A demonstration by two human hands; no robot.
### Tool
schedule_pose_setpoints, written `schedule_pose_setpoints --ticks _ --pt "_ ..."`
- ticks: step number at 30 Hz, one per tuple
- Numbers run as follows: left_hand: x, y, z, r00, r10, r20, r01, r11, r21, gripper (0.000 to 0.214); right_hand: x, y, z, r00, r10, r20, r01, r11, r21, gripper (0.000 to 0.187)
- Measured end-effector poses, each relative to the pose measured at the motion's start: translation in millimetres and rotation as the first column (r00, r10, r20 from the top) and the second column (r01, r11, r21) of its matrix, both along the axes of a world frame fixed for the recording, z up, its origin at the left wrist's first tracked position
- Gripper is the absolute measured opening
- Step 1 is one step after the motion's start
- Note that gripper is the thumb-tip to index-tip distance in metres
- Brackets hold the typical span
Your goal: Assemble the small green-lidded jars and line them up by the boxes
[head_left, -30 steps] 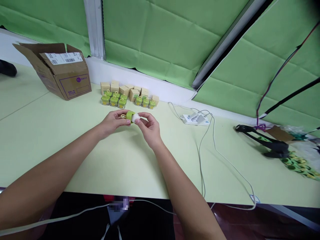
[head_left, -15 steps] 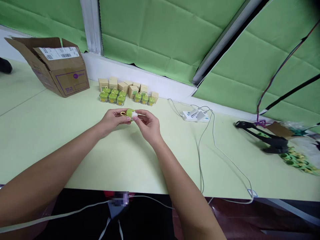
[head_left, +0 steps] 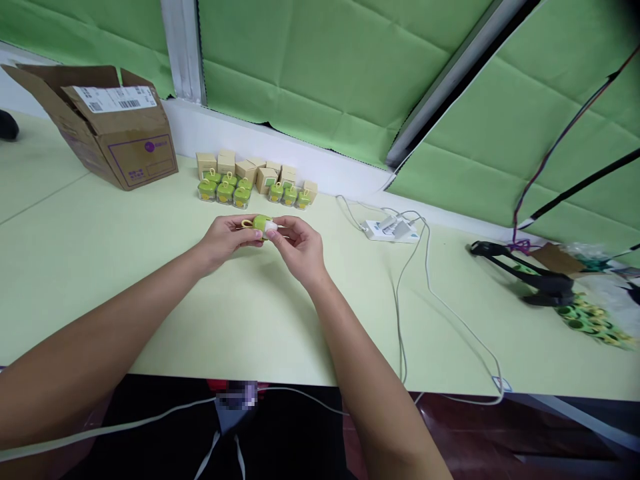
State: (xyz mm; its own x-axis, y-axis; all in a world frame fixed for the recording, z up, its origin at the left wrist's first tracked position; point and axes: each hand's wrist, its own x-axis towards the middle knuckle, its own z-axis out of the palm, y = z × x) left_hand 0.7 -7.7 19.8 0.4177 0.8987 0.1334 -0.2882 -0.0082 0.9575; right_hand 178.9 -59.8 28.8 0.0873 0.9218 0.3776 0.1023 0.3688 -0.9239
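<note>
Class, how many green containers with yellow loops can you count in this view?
10: six clustered, three further right, all before the small kraft boxes, and one green container between the left hand and right hand. Some may be hidden.

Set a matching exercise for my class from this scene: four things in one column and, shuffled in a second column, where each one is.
Things:
1. Green container with yellow loop
2. Open cardboard box
3. White power strip
4. Black holder

Places:
A. Far right of the table
B. With white cables running from it
C. Between the left hand and right hand
D. Back left of the table

Pairs: 1-C, 2-D, 3-B, 4-A
</note>
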Motion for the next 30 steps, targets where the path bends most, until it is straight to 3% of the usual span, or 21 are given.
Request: schedule_pose_setpoints --ticks 15,30 --pt "-1.7 -2.4 3.9 0.999 -0.038 -0.012 0.037 0.999 -0.015 0.035 -2.7 -0.8 -4.9 0.999 -0.045 0.006 0.044 0.997 0.067 0.045" --pt "-1.6 -3.2 5.0 0.998 -0.052 -0.035 0.051 0.998 -0.026 0.031 -5.9 -6.6 1.4 0.998 -0.059 -0.013 0.059 0.998 0.022 0.048"
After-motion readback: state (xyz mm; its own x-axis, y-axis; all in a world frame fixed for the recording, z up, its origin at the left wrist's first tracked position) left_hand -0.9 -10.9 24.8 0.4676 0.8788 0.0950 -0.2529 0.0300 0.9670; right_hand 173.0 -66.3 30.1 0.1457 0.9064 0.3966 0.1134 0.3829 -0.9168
